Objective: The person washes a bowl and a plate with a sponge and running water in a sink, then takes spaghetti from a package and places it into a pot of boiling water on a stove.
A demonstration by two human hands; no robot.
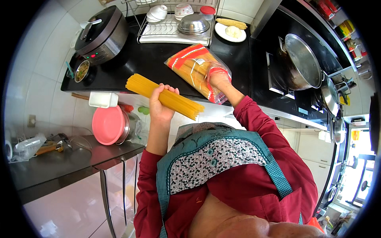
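Observation:
My left hand (162, 102) grips a thick bundle of dry spaghetti (140, 86) around its middle. The strands slant down to the right, above the gap between the counter's front edge and my apron. My right hand (218, 79) reaches into the end of a clear and red plastic pasta bag (190, 70) lying on the black counter (148, 61). More long yellow strands show through the film. The bag's red edge covers my right fingers, so their grip is hidden.
At the left stand a rice cooker (102, 37) and a small bowl of chopped food (82, 71). Behind the bag are a dish rack (175, 37) and a plate (224, 35) with corn and a pale lump. A large metal pot (303, 64) sits on the stove. A pink basin (107, 125) is lower left.

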